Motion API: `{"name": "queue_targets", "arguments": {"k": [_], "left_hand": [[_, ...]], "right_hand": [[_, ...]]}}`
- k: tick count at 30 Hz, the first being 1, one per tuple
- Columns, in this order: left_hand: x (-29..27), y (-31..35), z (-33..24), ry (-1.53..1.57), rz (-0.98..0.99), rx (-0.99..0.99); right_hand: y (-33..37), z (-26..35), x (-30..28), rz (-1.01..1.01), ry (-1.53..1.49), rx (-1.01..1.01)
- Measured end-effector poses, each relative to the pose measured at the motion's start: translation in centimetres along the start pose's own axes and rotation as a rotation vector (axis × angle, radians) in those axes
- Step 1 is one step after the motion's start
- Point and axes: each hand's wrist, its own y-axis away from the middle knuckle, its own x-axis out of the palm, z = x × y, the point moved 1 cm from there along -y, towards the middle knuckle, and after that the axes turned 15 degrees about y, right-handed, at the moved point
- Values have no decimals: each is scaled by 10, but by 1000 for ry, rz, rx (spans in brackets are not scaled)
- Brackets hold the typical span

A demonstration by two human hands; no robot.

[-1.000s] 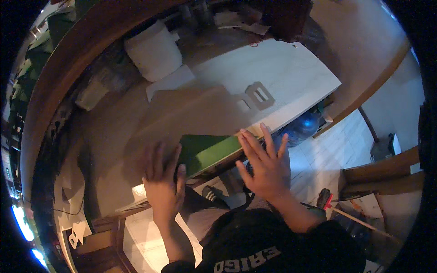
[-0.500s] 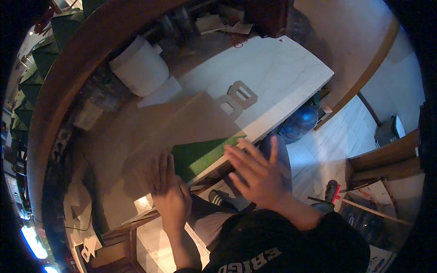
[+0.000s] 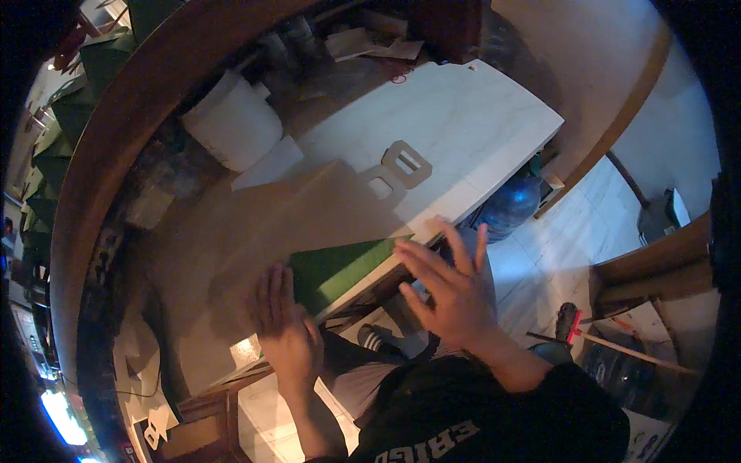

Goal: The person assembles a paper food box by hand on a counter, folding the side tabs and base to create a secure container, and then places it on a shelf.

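Note:
A green sheet [image 3: 340, 270] with fine parallel lines, like a piece of leaf, lies along the near edge of the white marbled table [image 3: 463, 116]. It tapers to a point on the right, and part of it is in shadow. My left hand [image 3: 289, 339] rests at its left end, palm down, fingers stretched out and close together, holding nothing. Over the table's edge, by the sheet's right tip, my right hand [image 3: 455, 301] is raised with its fingers spread. Nothing shows in it. Whether the left fingers touch the sheet, I cannot tell.
A big white roll [image 3: 231, 119] stands at the back left, and a flat cut-out piece with slots [image 3: 409, 163] lies mid-table. Beyond the right edge are a blue water bottle [image 3: 509, 204] and a stick with a red part [image 3: 629, 351]. Green folded pieces [image 3: 54, 147] line the far left.
My right hand has moved slightly right, away from the sheet's tip, with its fingers still spread. My left hand stays at the sheet's left end. The sheet looks unchanged.

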Motion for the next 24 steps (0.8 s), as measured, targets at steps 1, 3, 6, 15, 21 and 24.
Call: {"name": "queue_targets", "arguments": {"k": [1,3,6,15,21,24], "left_hand": [[0,0,0,11,-2,-3],[2,-1,-1,34,-3,-5],[2,-1,-3,14,-2,-17],[2,0,-2,52,-13,-23],[2,-2,-6,66,-5,-22],[1,-1,-3,57,-4,-20]], "right_hand": [[0,-5,0,-17,13,11],[2,-13,3,-52,39,39],[0,-7,-3,2,34,34],[-4,-8,0,-27,25,-25],[2,7,8,-29,-19,-71],[0,25,16,-19,-56,-162]]}}
